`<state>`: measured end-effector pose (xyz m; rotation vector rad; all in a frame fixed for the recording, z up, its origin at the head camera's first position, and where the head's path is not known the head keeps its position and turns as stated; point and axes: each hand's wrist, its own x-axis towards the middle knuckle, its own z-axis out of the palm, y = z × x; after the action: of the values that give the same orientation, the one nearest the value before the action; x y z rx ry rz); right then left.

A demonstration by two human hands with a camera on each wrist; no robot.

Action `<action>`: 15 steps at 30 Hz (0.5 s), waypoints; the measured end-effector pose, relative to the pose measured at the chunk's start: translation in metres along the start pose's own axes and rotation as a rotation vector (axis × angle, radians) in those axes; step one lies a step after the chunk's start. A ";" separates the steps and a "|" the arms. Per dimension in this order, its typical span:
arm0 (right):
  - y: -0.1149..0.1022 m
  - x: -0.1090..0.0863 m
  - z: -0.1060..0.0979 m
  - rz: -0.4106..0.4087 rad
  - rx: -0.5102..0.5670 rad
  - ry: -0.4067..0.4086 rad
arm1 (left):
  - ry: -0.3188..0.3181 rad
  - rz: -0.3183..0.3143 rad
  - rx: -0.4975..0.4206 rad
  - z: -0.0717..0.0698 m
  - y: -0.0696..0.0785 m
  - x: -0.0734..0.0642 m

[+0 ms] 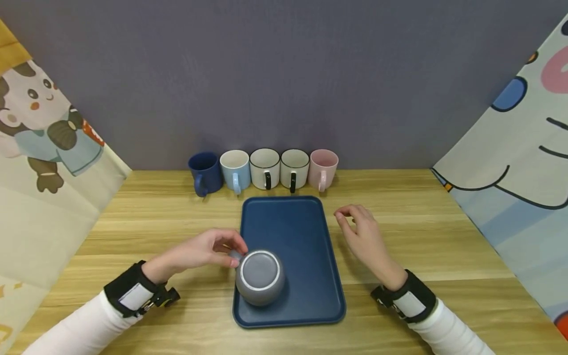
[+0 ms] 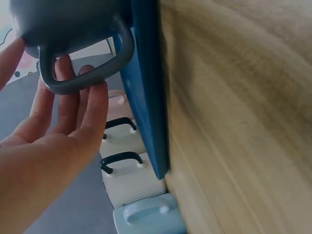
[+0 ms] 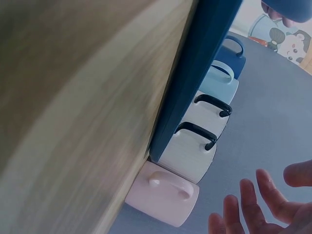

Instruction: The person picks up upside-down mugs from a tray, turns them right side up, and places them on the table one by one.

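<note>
A grey mug [image 1: 260, 277] stands upside down on the near left part of a dark blue tray [image 1: 301, 256], its pale base ring facing up. My left hand [image 1: 216, 249] is at the mug's handle [image 2: 90, 78], which lies between the thumb and the curled fingers. In the left wrist view the thumb meets the mug's side and the fingers reach behind the handle. My right hand [image 1: 361, 236] hovers beside the tray's right edge, fingers loosely bent, holding nothing. The mug's mouth is hidden against the tray.
Along the back wall stands a row of upright mugs: dark blue [image 1: 206, 172], light blue [image 1: 235, 170], two white ones with black handles [image 1: 265, 167], [image 1: 295, 168] and a pink one [image 1: 322, 168]. Wooden table [image 1: 168, 222] surrounds the tray. Printed cloths [image 1: 66, 148] hang at both sides.
</note>
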<state>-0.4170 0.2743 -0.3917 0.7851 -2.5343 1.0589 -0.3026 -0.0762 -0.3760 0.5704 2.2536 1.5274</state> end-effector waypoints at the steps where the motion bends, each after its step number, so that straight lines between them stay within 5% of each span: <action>1: 0.000 0.000 0.000 0.001 -0.001 -0.003 | -0.004 -0.001 0.001 0.000 -0.001 0.000; 8: -0.001 -0.001 -0.001 0.012 0.006 -0.021 | -0.036 -0.013 0.018 -0.003 -0.008 0.002; 15: -0.001 0.000 0.000 0.010 0.005 -0.025 | -0.141 0.073 0.080 -0.006 -0.016 0.004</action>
<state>-0.4166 0.2740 -0.3912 0.7930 -2.5593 1.0656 -0.3112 -0.0841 -0.3887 0.7659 2.2162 1.3891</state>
